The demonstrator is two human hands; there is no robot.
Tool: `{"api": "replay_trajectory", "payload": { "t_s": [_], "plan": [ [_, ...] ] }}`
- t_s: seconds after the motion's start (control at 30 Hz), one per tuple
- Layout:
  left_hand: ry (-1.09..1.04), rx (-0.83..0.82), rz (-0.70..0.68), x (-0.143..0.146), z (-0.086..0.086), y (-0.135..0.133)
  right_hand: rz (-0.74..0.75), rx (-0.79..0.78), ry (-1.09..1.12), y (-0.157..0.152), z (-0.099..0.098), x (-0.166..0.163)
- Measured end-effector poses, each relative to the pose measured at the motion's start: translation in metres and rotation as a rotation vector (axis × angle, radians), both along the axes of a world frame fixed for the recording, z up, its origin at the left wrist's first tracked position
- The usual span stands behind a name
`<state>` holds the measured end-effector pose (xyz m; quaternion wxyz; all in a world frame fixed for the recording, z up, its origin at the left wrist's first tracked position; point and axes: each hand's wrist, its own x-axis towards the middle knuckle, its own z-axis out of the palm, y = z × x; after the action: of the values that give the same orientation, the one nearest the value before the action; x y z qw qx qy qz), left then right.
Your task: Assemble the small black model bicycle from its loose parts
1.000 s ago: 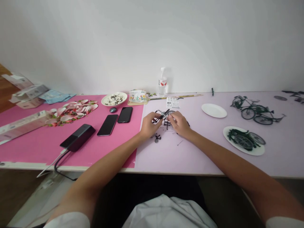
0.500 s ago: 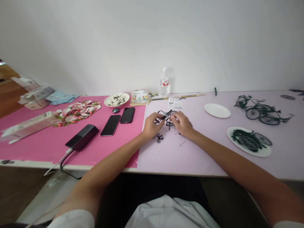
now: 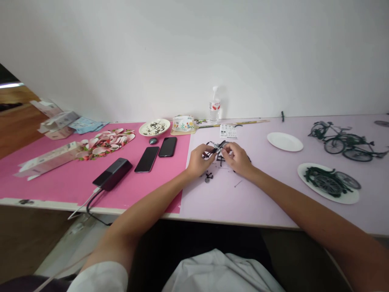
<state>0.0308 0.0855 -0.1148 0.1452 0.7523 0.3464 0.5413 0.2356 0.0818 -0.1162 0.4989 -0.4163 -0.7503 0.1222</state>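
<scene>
My left hand (image 3: 199, 161) is closed on a small black and grey model bicycle part (image 3: 216, 147), which looks like a frame. From the other side my right hand (image 3: 238, 159) pinches the same part, its fingertips close to the left ones. Fingers hide some of the piece. Beneath the hands lie black model parts (image 3: 221, 161) on the pale purple surface. Nearer to me sits a small dark part (image 3: 208, 177) with a round disc, and a thin pin (image 3: 238, 183) is to its right. A printed instruction sheet (image 3: 228, 132) lies just beyond the hands.
At right are dark green model bicycles (image 3: 343, 140), a white plate (image 3: 285, 142) and another plate (image 3: 354, 197) holding bicycle parts. A water bottle (image 3: 214, 106) stands by the wall. To the left lie two phones (image 3: 147, 159), a black power bank (image 3: 112, 174) with cables, and pink petal pieces (image 3: 106, 144).
The whole view has shifted, so the table's things appear slightly further right. Both hands keep hold of the model part, with only slight finger movement.
</scene>
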Motion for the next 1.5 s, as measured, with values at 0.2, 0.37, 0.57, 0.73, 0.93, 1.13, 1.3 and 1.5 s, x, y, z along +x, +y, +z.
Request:
{"api": "replay_trajectory", "payload": {
  "t_s": [0.2,0.37,0.57,0.73,0.93,1.13,1.3,1.5],
  "plan": [
    [0.056,0.163,-0.010,0.000,0.006,-0.004,0.099,-0.257,0.226,-0.006,0.010,-0.009],
    [0.156,0.229,-0.011,-0.003,0.008,-0.005,0.321,-0.669,0.595,0.000,0.010,-0.009],
    [0.157,0.225,-0.033,-0.004,0.011,-0.006,0.333,-0.702,0.705,-0.004,0.014,-0.010],
    [0.170,0.159,-0.215,-0.009,0.019,-0.011,0.321,-0.704,0.738,0.000,0.013,-0.007],
    [0.068,-0.092,-0.414,-0.011,0.016,-0.012,0.394,-0.746,0.745,0.005,0.011,-0.001],
    [-0.134,-0.310,-0.291,-0.004,0.012,-0.009,0.417,-0.760,0.732,-0.001,0.015,-0.008],
    [-0.137,-0.369,-0.279,-0.003,0.019,-0.006,0.432,-0.821,0.686,-0.008,0.018,-0.010],
    [-0.048,-0.344,-0.242,-0.005,0.025,-0.006,0.464,-0.842,0.696,-0.007,0.015,-0.010]
  ]
}}
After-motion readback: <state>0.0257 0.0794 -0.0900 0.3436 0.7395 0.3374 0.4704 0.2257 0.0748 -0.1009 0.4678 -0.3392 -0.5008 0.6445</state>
